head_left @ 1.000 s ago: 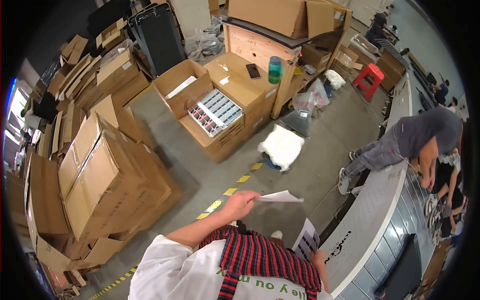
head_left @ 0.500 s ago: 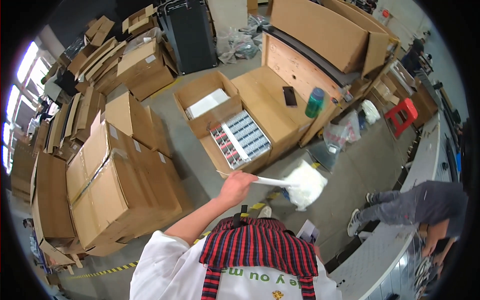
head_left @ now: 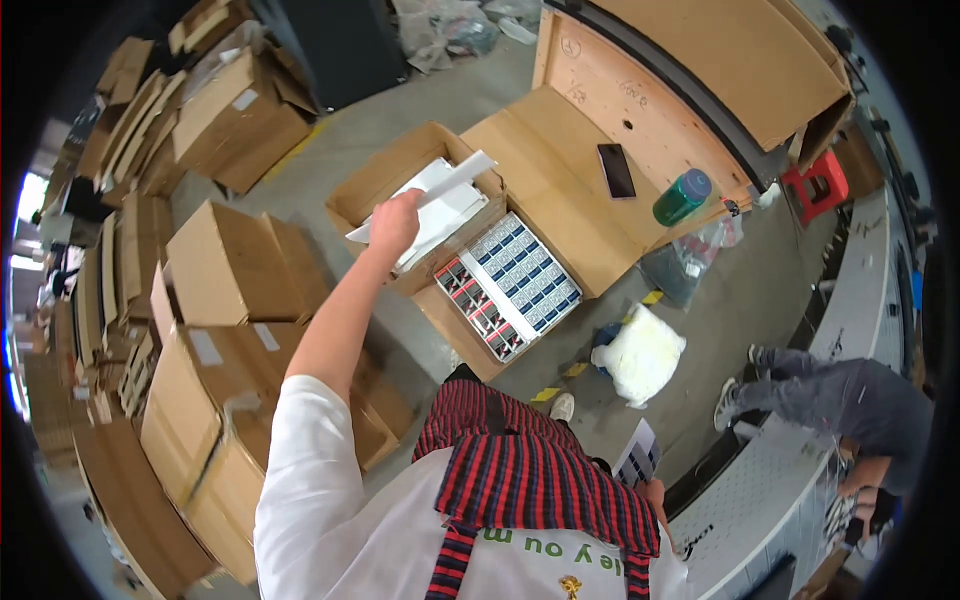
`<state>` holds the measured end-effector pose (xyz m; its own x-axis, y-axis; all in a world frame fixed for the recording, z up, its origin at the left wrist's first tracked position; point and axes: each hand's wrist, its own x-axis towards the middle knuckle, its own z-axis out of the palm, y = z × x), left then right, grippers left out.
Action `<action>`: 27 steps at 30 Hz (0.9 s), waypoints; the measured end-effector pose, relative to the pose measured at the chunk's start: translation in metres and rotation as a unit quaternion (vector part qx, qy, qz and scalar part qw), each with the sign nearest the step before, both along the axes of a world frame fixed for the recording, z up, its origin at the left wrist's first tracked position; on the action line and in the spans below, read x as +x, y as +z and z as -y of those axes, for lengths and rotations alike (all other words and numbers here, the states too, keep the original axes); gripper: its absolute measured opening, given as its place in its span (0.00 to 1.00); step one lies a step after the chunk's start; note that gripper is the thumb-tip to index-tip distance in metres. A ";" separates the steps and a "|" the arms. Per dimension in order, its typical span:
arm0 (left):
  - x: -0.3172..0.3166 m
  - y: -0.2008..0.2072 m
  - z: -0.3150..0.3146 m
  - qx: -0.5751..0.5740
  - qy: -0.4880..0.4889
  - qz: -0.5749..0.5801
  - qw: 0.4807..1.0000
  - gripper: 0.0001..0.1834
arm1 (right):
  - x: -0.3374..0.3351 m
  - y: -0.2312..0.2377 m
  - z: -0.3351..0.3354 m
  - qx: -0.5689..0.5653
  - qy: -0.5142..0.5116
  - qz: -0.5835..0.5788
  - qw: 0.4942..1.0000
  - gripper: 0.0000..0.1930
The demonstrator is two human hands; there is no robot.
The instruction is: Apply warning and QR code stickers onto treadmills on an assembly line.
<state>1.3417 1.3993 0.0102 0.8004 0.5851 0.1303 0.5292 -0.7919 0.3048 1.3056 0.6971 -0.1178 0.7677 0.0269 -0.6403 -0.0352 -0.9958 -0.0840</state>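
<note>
My left hand (head_left: 398,222) is closed around a thin white board (head_left: 462,176), seen nearly edge-on. It hangs over an open cardboard carton (head_left: 345,195) where other flat white sheets (head_left: 445,215) lie. Beside that, a lower carton (head_left: 440,315) holds rows of small blue-and-white pieces (head_left: 525,272), with red-and-black pieces (head_left: 478,308) along one side and a white strip between. Low at my right side, my right hand (head_left: 656,494) shows only in part, its fingers closed at a white sheet with dark blue patches (head_left: 637,452); my apron hides some of it.
A phone (head_left: 616,171) and a green bottle (head_left: 683,196) rest on the big carton beyond. On the floor lies a white bundle (head_left: 645,355). Large cartons (head_left: 240,250) stand at left. A co-worker (head_left: 850,410) bends over the long grey bench (head_left: 760,480) at right.
My left hand has swung left and away from me with the white board, from near the white bundle to over the carton. My right hand and its patched sheet show more now.
</note>
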 end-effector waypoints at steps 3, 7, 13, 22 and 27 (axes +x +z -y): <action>0.033 -0.045 -0.049 -0.018 -0.021 -0.084 0.996 0.16 | -0.063 0.027 -0.028 -0.021 -0.094 -0.041 0.995 0.15; 0.047 -0.098 -0.087 -0.085 -0.021 -0.230 0.969 0.18 | -0.129 0.051 -0.053 0.017 -0.149 -0.019 0.988 0.13; 0.057 -0.122 -0.067 -0.089 -0.037 -0.273 0.957 0.27 | -0.149 0.055 -0.080 0.015 -0.234 0.048 0.971 0.13; -0.003 -0.103 0.086 -0.176 -0.277 0.001 0.944 0.20 | -0.071 0.059 -0.148 0.283 -0.429 0.143 0.846 0.17; -0.029 -0.163 0.166 -0.160 -0.218 -0.206 0.940 0.39 | -0.092 0.067 -0.106 0.199 -0.421 0.048 0.884 0.17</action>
